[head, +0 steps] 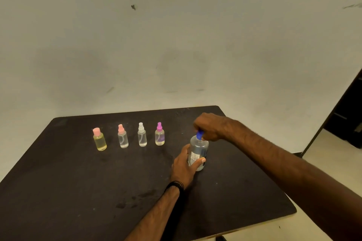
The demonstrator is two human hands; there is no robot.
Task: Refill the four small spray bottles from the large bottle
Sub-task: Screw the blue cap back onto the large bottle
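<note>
The big bottle (197,151) stands on the black table (58,182), at about 3 o'clock from the row of four little bottles (129,136). The left hand (185,164) is wrapped around its side, holding it. The right hand (208,126) pinches the blue cap (199,135) on top. The little bottles stand upright and apart.
</note>
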